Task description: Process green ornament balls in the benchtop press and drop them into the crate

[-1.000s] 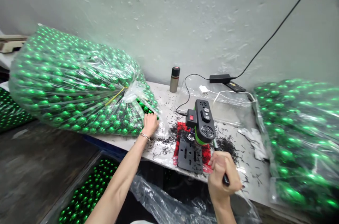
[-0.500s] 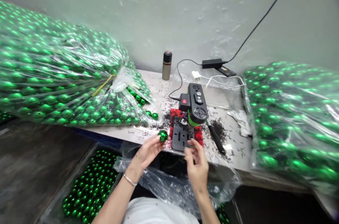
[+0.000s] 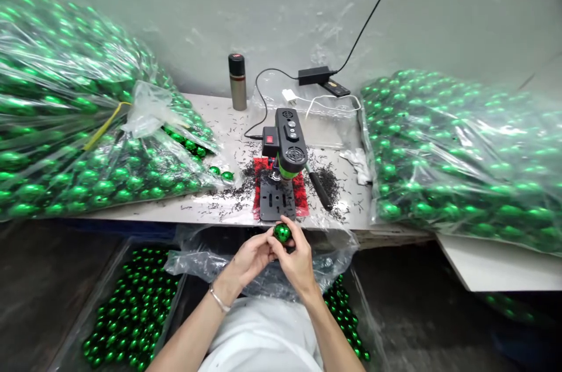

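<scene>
A shiny green ball point(image 3: 282, 233) is held between my two hands, just in front of the table edge. My left hand point(image 3: 253, 256) grips its left side with the fingertips. On the other side, my right hand point(image 3: 296, 252) has thumb and fingers closed round it. Beyond the hands stands a small black drill press point(image 3: 291, 140) with a slotted base plate point(image 3: 276, 202) on a red mat point(image 3: 301, 193). Nothing lies on the plate. Two green balls point(image 3: 227, 176) rest on the table left of the press.
Large clear bags of green balls stand left point(image 3: 65, 126) and right point(image 3: 456, 161). Black shavings point(image 3: 327, 181) surround the press. A bottle point(image 3: 237, 82), a power adapter point(image 3: 314, 75) and cables lie behind. Below are crates of green balls point(image 3: 132, 307) and plastic sheeting point(image 3: 206, 260).
My right hand has come over to the ball and taken hold of it beside my left hand. Both hands are now nearer my body. The camera view has shifted.
</scene>
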`<state>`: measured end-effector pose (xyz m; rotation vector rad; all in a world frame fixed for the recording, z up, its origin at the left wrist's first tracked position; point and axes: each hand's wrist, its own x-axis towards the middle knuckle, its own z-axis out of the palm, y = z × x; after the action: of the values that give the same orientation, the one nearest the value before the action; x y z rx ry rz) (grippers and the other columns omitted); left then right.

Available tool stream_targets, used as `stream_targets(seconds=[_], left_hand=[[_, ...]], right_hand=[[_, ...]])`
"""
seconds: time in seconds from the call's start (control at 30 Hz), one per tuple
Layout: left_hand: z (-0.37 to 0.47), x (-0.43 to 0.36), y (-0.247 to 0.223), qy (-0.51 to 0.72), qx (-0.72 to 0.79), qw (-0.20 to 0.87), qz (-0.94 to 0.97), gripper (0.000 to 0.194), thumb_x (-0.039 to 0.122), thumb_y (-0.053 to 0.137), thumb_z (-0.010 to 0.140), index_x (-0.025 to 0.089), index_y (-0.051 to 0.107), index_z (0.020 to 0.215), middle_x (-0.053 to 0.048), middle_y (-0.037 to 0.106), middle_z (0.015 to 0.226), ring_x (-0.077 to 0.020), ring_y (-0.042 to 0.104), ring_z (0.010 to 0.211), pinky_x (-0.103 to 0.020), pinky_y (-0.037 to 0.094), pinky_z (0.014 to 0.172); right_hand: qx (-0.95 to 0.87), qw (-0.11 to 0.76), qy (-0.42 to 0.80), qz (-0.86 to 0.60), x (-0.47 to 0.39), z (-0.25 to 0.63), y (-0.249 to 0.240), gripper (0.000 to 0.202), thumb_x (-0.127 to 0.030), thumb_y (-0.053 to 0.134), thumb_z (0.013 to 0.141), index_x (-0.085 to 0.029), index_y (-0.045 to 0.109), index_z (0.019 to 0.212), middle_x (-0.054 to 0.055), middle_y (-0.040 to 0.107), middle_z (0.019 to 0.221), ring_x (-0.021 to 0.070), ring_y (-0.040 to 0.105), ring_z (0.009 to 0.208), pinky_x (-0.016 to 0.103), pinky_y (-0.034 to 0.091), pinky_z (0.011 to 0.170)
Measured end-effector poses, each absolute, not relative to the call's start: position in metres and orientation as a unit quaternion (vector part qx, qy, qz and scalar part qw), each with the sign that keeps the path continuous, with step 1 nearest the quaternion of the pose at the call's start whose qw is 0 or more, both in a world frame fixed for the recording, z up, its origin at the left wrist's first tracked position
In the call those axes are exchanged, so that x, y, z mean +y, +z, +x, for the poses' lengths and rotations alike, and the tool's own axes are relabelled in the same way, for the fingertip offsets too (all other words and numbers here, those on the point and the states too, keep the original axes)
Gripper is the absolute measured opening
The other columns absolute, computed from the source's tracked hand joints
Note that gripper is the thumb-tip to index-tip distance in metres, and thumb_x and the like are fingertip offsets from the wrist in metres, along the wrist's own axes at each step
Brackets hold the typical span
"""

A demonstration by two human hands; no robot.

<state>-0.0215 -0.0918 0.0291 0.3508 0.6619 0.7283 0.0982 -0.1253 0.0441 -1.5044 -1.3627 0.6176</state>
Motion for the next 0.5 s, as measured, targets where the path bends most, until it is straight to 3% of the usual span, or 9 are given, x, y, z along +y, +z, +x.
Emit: stream_targets(seconds=[0.1, 0.27, 0.37, 0.5], left_hand=[[-0.023, -0.095, 0.026, 0.339, 0.334, 0.856, 0.200, 0.032, 0.041, 0.076, 0.077, 0.012, 0.075, 0.089, -0.010, 0.076, 0.084, -0.0204, 0.071, 0.080, -0.028, 0.052, 0.076], [-0.037, -0.083, 0.027, 0.294, 0.407, 0.764, 0.405, 0.041, 0.051, 0.070, 0.079, 0.013, 0.076, 0.094, -0.010, 0.077, 0.087, -0.0211, 0.069, 0.081, -0.033, 0.052, 0.083], [-0.063, -0.056, 0.031, 0.351, 0.508, 0.583, 0.528, 0.040, 0.046, 0.063, 0.084, 0.017, 0.073, 0.109, -0.010, 0.076, 0.103, -0.0236, 0.069, 0.095, -0.038, 0.050, 0.094], [-0.110, -0.010, 0.042, 0.412, 0.595, 0.218, 0.655, 0.034, 0.035, 0.052, 0.092, 0.017, 0.070, 0.114, -0.013, 0.071, 0.118, -0.0272, 0.062, 0.112, -0.043, 0.045, 0.100]], right_hand=[[-0.559, 0.480, 0.257, -0.625, -0.124, 0.098, 0.042, 0.043, -0.041, 0.065, 0.083, -0.019, 0.062, 0.120, 0.011, 0.069, 0.116, 0.0200, 0.068, 0.100, 0.026, 0.057, 0.073], [-0.559, 0.464, 0.217, -0.652, -0.139, 0.117, 0.036, 0.043, -0.047, 0.061, 0.085, -0.019, 0.063, 0.117, 0.011, 0.071, 0.113, 0.0231, 0.068, 0.104, 0.035, 0.055, 0.090], [-0.479, 0.453, 0.124, -0.742, -0.173, 0.154, 0.019, 0.051, -0.057, 0.056, 0.084, -0.018, 0.063, 0.117, 0.013, 0.070, 0.113, 0.0267, 0.067, 0.104, 0.040, 0.054, 0.091], [-0.360, 0.329, 0.063, -0.871, -0.226, 0.212, -0.033, 0.075, -0.076, 0.048, 0.076, -0.019, 0.061, 0.122, 0.017, 0.067, 0.117, 0.0346, 0.068, 0.091, 0.048, 0.055, 0.080]])
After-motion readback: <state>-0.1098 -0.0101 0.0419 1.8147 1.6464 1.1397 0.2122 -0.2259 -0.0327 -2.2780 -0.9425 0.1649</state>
